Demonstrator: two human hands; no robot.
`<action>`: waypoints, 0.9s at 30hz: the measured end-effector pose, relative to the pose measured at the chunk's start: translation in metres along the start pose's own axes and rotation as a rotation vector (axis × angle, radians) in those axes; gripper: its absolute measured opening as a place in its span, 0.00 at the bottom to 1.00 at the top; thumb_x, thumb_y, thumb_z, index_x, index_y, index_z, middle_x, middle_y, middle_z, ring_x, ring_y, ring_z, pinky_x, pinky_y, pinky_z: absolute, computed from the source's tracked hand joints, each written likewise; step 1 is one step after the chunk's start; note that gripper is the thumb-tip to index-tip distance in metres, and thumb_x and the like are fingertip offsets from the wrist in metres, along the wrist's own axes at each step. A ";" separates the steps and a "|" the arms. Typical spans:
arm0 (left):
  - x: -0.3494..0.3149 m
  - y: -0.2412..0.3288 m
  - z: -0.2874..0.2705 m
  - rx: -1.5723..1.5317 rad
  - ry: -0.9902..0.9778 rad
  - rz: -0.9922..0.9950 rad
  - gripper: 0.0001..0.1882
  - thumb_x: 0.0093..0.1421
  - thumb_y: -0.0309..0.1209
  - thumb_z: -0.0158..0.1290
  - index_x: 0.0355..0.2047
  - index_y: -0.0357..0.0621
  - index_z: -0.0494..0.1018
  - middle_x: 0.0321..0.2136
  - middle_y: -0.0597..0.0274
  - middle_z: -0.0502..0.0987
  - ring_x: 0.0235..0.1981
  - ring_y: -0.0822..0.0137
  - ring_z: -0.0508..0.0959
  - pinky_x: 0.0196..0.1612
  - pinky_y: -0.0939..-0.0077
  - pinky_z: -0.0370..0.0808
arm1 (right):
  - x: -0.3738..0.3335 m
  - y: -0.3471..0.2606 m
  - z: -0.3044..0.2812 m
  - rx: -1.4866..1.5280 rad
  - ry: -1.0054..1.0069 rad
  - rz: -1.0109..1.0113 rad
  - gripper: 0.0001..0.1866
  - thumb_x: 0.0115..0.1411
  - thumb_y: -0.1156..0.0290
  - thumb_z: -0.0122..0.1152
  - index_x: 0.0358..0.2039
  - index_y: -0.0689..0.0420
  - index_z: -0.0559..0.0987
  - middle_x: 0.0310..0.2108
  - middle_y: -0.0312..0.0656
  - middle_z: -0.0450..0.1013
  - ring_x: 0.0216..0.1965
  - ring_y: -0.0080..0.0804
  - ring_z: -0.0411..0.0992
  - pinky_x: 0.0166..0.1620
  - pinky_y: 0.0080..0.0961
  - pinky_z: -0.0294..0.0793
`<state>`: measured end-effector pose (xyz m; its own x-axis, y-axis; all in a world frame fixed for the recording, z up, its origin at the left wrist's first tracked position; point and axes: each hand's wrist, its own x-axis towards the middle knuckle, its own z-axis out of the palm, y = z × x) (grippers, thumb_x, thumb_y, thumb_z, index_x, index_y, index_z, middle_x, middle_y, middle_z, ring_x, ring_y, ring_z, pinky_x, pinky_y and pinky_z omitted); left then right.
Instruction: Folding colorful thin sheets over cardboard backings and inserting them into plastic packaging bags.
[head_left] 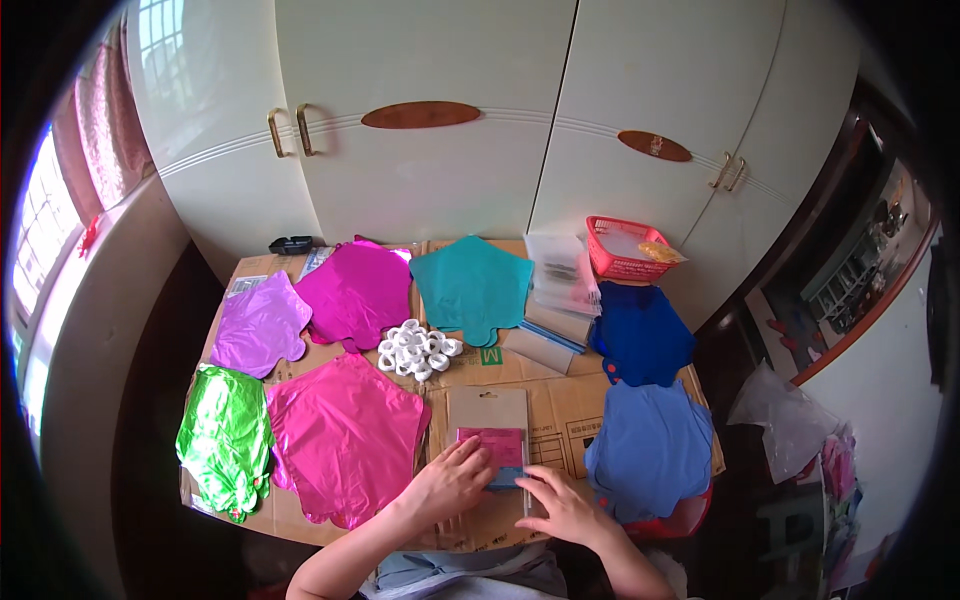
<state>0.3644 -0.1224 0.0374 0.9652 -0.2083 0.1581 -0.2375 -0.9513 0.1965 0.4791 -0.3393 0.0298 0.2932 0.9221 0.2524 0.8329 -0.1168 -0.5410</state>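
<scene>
In front of me on the cardboard lies a clear flat bag with a hang hole at its far end. A folded pink and blue packet is in or on it; I cannot tell which. My left hand rests on the packet's left side with its fingers stretched out. My right hand is at the bag's right edge, thumb and fingers apart, with nothing visible between them. Just beyond the bag sits a pile of white rings, which look like small rolls.
Flat shiny foil sheets ring the cardboard-covered table: green, pink, lilac, magenta, teal, dark blue and light blue. Clear bags and a red basket stand at the back right.
</scene>
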 end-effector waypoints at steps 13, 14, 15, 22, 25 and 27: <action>-0.004 -0.004 0.010 0.086 0.096 -0.015 0.25 0.53 0.37 0.55 0.53 0.50 0.69 0.55 0.31 0.64 0.58 0.35 0.63 0.57 0.57 0.68 | 0.007 0.014 0.001 -0.189 0.061 -0.136 0.18 0.48 0.66 0.68 0.39 0.58 0.79 0.42 0.39 0.74 0.44 0.34 0.73 0.49 0.32 0.73; -0.004 -0.003 0.011 0.085 0.095 -0.020 0.25 0.54 0.38 0.55 0.53 0.50 0.69 0.55 0.32 0.64 0.58 0.36 0.63 0.57 0.55 0.68 | 0.009 0.017 0.004 -0.185 0.079 -0.138 0.15 0.48 0.67 0.68 0.37 0.58 0.80 0.40 0.38 0.75 0.43 0.34 0.73 0.48 0.32 0.73; -0.004 -0.003 0.012 0.085 0.094 -0.025 0.25 0.54 0.38 0.55 0.53 0.50 0.68 0.55 0.33 0.64 0.58 0.36 0.64 0.56 0.54 0.68 | 0.010 0.018 0.005 -0.181 0.097 -0.139 0.13 0.48 0.69 0.68 0.35 0.57 0.81 0.38 0.37 0.76 0.42 0.33 0.74 0.48 0.33 0.74; -0.006 -0.001 0.009 0.122 0.120 -0.043 0.27 0.55 0.42 0.54 0.55 0.51 0.66 0.55 0.40 0.66 0.58 0.43 0.65 0.54 0.46 0.63 | 0.019 0.024 0.004 -0.098 0.169 -0.207 0.08 0.48 0.73 0.66 0.31 0.58 0.80 0.35 0.40 0.76 0.46 0.35 0.74 0.52 0.35 0.73; -0.006 -0.002 0.008 0.077 0.118 -0.062 0.26 0.57 0.41 0.52 0.54 0.47 0.66 0.56 0.39 0.66 0.57 0.42 0.66 0.54 0.43 0.63 | 0.022 0.031 0.003 -0.058 0.163 -0.224 0.08 0.48 0.74 0.66 0.31 0.58 0.80 0.36 0.41 0.77 0.46 0.35 0.74 0.52 0.34 0.73; -0.009 -0.002 0.009 0.084 0.106 -0.076 0.26 0.57 0.42 0.51 0.54 0.45 0.66 0.56 0.40 0.66 0.58 0.43 0.65 0.55 0.43 0.62 | 0.025 0.033 0.004 -0.060 0.158 -0.252 0.08 0.48 0.73 0.66 0.31 0.58 0.81 0.36 0.41 0.77 0.45 0.35 0.75 0.51 0.33 0.74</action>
<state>0.3572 -0.1207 0.0264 0.9621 -0.1145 0.2476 -0.1502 -0.9800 0.1305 0.5123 -0.3186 0.0146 0.1396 0.8566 0.4967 0.9134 0.0823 -0.3988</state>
